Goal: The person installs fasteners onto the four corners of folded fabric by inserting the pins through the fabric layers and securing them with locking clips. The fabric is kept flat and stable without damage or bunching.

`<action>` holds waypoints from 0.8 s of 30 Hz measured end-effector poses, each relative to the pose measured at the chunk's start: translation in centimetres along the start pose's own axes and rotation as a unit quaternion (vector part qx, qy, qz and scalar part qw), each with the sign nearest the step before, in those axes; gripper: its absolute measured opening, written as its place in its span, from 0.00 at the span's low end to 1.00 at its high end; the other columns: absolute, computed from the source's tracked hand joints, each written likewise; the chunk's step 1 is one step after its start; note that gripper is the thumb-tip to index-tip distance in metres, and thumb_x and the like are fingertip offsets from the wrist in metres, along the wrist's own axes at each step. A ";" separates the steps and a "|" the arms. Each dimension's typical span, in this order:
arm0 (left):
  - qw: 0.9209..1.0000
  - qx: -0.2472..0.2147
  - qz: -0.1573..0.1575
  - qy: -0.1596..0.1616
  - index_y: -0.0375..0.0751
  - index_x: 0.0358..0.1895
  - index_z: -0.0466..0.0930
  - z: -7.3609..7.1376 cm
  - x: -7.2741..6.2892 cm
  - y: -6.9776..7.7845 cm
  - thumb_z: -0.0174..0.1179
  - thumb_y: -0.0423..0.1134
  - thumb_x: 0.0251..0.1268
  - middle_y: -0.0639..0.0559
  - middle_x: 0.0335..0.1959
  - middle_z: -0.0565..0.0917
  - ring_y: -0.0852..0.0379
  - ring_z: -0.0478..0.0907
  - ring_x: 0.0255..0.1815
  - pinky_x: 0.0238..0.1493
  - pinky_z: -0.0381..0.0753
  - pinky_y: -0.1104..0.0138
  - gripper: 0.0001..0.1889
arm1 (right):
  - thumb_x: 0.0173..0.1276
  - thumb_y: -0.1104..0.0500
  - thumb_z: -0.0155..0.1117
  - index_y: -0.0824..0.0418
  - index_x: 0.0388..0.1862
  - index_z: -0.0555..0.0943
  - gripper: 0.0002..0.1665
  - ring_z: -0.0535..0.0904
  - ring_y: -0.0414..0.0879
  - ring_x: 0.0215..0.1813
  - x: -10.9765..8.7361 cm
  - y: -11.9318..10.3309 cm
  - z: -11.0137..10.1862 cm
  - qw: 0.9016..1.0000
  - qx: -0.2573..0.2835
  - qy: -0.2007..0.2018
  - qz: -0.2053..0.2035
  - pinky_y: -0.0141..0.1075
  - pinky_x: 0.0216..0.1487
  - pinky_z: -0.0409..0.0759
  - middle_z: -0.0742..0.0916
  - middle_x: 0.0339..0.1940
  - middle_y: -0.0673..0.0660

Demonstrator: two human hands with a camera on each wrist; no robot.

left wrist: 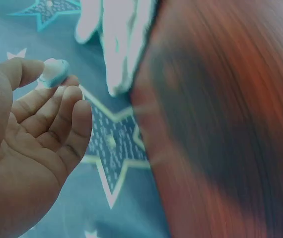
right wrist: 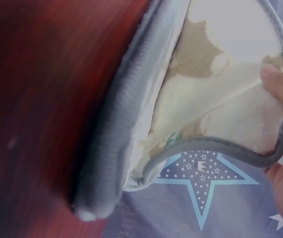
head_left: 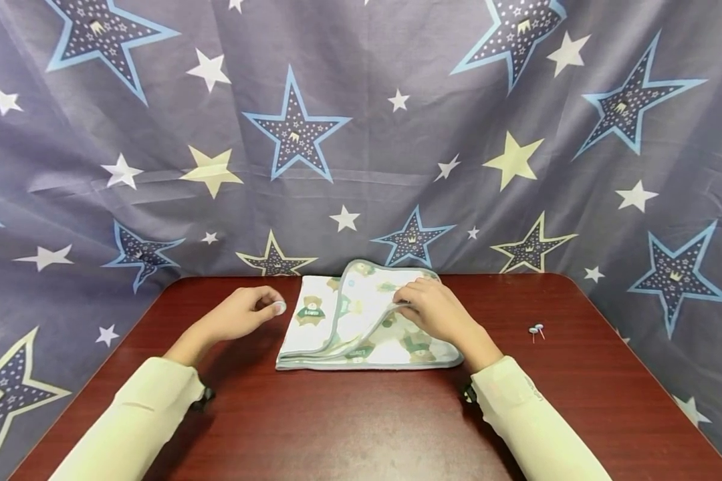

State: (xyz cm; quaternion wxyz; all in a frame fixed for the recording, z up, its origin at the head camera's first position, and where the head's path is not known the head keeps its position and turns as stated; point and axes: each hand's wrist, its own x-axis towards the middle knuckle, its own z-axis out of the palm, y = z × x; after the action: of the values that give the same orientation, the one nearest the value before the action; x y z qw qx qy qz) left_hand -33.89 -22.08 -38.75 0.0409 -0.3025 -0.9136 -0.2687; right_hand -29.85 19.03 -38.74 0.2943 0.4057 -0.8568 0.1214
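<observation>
A folded white baby blanket (head_left: 309,341) with a bear print and grey-blue edging lies toward the far side of the table. My right hand (head_left: 436,308) pinches the edge of its upper layer and lifts it, and the right wrist view shows that raised flap (right wrist: 236,109) with the thumb on top. To the left of the blanket, apart from it, my left hand (head_left: 243,314) is held over the table. Between its thumb and index finger sits a small round pale-blue-and-white piece (left wrist: 55,73). Whether a pin shaft extends from it is hidden.
Two pins (head_left: 537,329) with round heads lie on the reddish-brown table (head_left: 361,427), right of the blanket. A grey curtain (head_left: 361,187) with a star print hangs just behind the table's far edge and at both sides.
</observation>
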 end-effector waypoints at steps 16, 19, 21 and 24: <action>0.995 -0.101 0.003 0.025 0.35 0.51 0.84 3.3 6.3 5.2 0.63 0.41 0.73 0.50 0.39 0.88 0.57 0.82 0.38 0.44 0.79 0.61 0.13 | 0.62 0.60 0.78 0.55 0.39 0.86 0.08 0.84 0.47 0.44 0.0 0.1 0.3 1.000 0.006 -0.007 0.007 0.42 0.52 0.79 0.88 0.37 0.47; 0.992 -0.120 -0.011 0.030 0.35 0.51 0.84 4.4 7.2 5.4 0.62 0.40 0.74 0.47 0.39 0.88 0.52 0.82 0.38 0.42 0.79 0.63 0.13 | 0.62 0.60 0.77 0.54 0.38 0.86 0.08 0.84 0.46 0.44 -0.1 0.0 0.5 1.000 0.005 -0.009 0.008 0.42 0.53 0.79 0.88 0.37 0.47; 0.988 -0.149 -0.028 0.030 0.35 0.52 0.84 5.1 7.6 5.7 0.61 0.39 0.75 0.43 0.41 0.87 0.45 0.83 0.39 0.40 0.79 0.64 0.12 | 0.62 0.60 0.78 0.54 0.39 0.86 0.08 0.84 0.47 0.45 -0.1 0.0 0.6 1.000 0.005 -0.009 0.008 0.43 0.53 0.79 0.88 0.37 0.47; 0.978 -0.199 -0.049 0.036 0.33 0.53 0.83 6.1 8.3 6.3 0.60 0.38 0.75 0.37 0.43 0.87 0.38 0.84 0.41 0.39 0.81 0.64 0.13 | 0.61 0.61 0.78 0.55 0.39 0.87 0.09 0.84 0.47 0.45 -0.1 -0.2 0.6 1.000 0.009 -0.011 0.010 0.43 0.53 0.79 0.88 0.37 0.47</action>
State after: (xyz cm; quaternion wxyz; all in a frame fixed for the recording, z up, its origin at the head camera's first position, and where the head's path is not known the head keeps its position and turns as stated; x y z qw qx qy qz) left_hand -36.51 -10.34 -39.05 -0.0005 -0.2493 -0.8535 -0.4577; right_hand -29.91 18.71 -39.28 0.2804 0.4013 -0.8626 0.1276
